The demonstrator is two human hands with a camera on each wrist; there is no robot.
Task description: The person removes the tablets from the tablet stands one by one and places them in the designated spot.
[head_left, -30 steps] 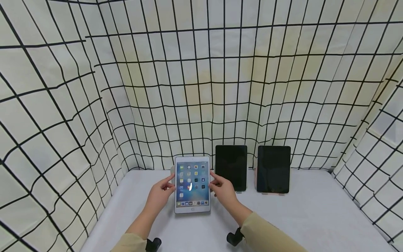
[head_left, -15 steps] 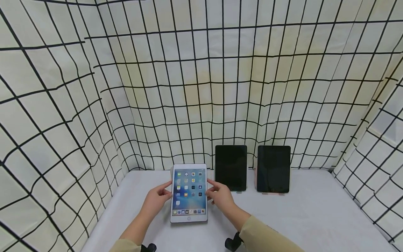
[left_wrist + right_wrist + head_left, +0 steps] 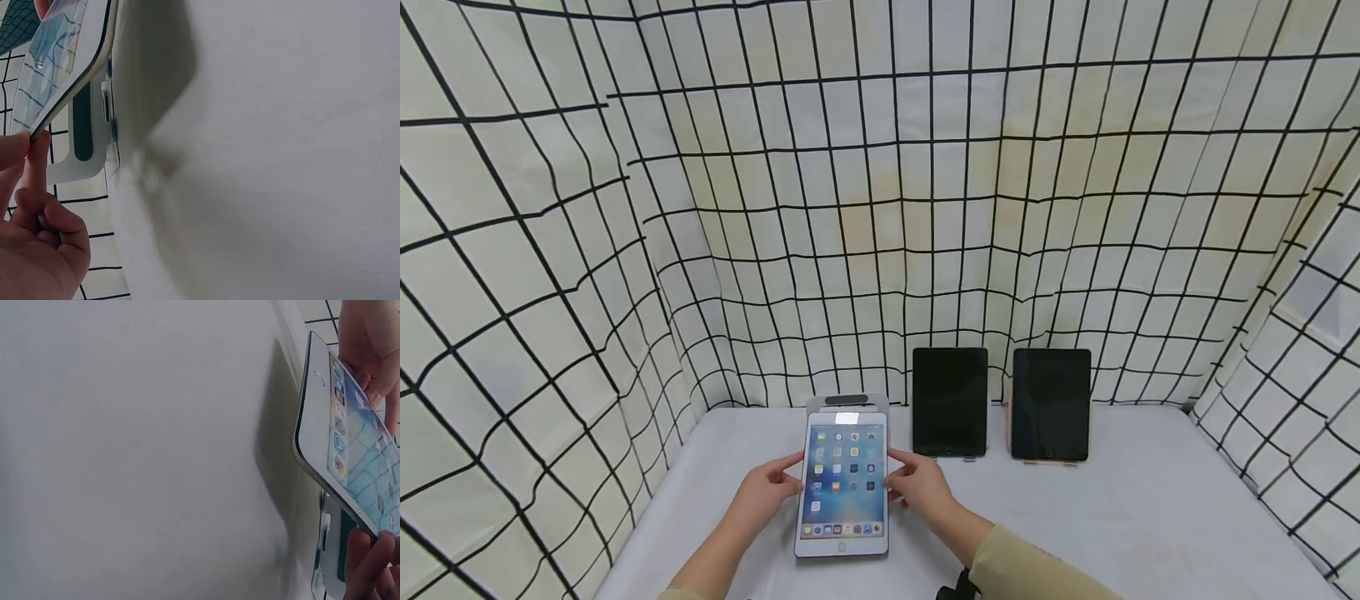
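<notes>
A white tablet (image 3: 844,483) with its home screen lit is held by its two long sides. My left hand (image 3: 765,492) pinches its left edge, and my right hand (image 3: 922,487) pinches the right edge. Behind the tablet stands a pale stand (image 3: 880,402) with a dark pad on its upper part; the tablet hides most of it. In the left wrist view the tablet (image 3: 94,37) is tilted and apart from the stand (image 3: 94,159). Its lower corner hangs over the cloth in the right wrist view, where the left hand (image 3: 369,337) shows on the far side.
Two dark-screened tablets lean upright to the right, a nearer black tablet (image 3: 950,402) and a farther black tablet (image 3: 1051,404) on a pinkish stand. White cloth covers the table (image 3: 1135,517). A black wire grid (image 3: 955,200) with white sheeting encloses the back and sides.
Both hands have drawn the white tablet toward me, down and slightly left. The top of the stand behind it has come into view. The two dark tablets have stayed put.
</notes>
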